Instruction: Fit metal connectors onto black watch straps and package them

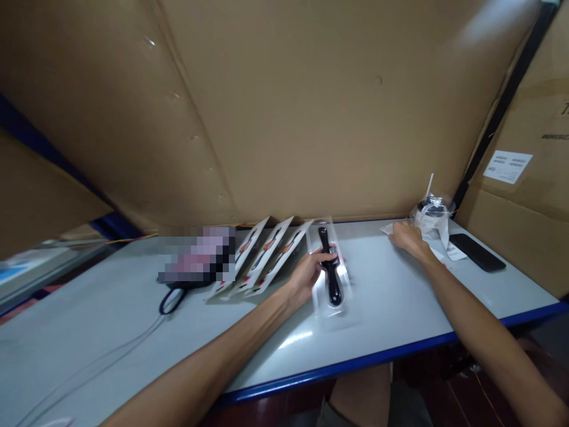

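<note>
My left hand is closed round a clear plastic blister pack, with the thumb across its front. Inside the pack lies a black tool with a rounded handle; its exact kind is hard to tell. Farther right, my right hand reaches to the back of the table with its fingers curled down on a white paper slip. Several printed cards with pictures of an orange and black tool lean in a row just left of my left hand.
A clear-wrapped cup with a straw stands at the back right, beside a black phone. At left is a dark case with a loop strap, partly pixelated. Cardboard walls the back, and a blue edge borders the table.
</note>
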`<state>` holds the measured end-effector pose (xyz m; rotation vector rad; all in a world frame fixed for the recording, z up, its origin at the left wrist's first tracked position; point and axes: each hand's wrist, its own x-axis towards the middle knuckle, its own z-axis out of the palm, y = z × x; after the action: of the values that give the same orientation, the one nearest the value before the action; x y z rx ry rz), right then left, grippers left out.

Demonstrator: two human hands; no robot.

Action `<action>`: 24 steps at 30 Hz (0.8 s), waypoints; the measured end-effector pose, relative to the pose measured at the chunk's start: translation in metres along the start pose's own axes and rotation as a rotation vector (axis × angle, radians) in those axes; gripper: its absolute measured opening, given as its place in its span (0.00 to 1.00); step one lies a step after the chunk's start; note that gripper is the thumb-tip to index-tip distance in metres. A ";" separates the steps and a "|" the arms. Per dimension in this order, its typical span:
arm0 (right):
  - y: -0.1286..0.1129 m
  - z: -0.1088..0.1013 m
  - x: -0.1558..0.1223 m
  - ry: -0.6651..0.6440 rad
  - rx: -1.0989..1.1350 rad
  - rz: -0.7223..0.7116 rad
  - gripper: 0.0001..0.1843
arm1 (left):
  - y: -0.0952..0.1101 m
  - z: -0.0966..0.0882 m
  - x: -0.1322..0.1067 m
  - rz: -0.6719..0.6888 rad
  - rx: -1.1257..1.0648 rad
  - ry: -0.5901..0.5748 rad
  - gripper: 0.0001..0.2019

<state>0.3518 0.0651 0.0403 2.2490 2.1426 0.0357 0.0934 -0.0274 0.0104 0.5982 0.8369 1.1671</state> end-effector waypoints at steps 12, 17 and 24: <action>0.000 -0.002 0.001 -0.061 -0.013 0.021 0.23 | 0.002 -0.005 0.005 -0.092 -0.052 -0.049 0.07; 0.004 -0.010 -0.001 -0.075 -0.004 0.019 0.23 | 0.004 -0.006 0.006 -0.098 -0.137 -0.013 0.14; 0.008 -0.015 0.001 -0.163 0.001 0.082 0.23 | 0.008 -0.004 0.007 -0.082 -0.251 0.025 0.15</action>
<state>0.3589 0.0662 0.0556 2.2526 1.9699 -0.1424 0.0866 -0.0185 0.0128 0.3410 0.7159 1.1841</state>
